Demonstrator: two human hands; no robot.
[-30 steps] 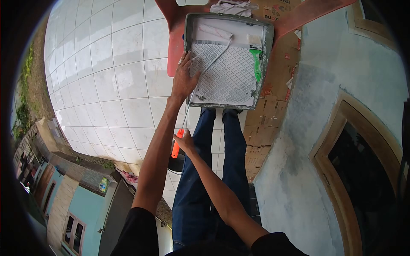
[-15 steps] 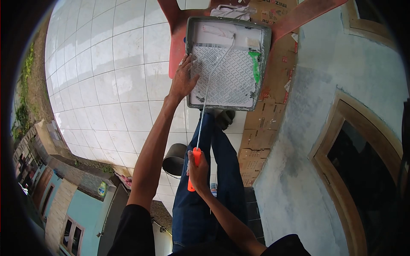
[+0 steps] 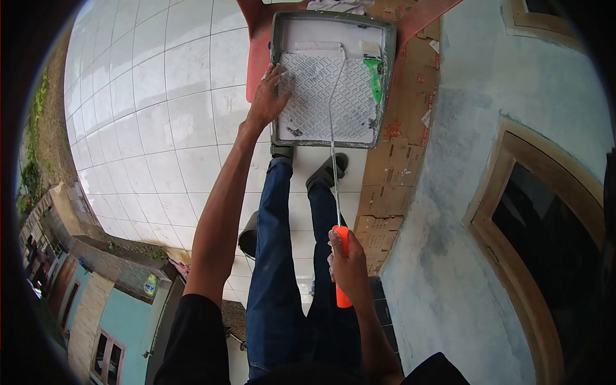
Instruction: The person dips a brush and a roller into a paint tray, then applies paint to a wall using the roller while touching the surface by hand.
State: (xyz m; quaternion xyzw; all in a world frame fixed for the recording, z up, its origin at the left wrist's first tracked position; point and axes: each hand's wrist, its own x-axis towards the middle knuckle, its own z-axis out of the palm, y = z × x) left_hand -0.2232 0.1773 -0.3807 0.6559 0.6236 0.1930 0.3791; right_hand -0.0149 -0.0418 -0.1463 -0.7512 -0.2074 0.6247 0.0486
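Observation:
A grey paint tray [image 3: 278,138] with white paint rests on a red plastic stool [image 3: 258,48] in front of me. My left hand [image 3: 268,97] grips the tray's left rim. My right hand [image 3: 347,265] is closed around the orange handle of a paint roller [image 3: 318,47], whose long metal shaft runs up to the white sleeve lying at the top of the tray's ribbed slope. A green-handled scraper [image 3: 374,76] lies along the tray's right side. My legs in blue jeans and dark shoes stand just below the tray.
Flattened cardboard [image 3: 391,154] covers the floor along a grey-blue wall [image 3: 475,128] on the right, which has a wooden-framed window [image 3: 545,218]. White floor tiles [image 3: 160,109] spread to the left. A dark bucket [image 3: 248,236] stands by my left leg.
My right hand has pulled the roller handle back and to the right. The roller sleeve has straightened and slid down to the top of the ribbed slope. My left hand stays on the rim.

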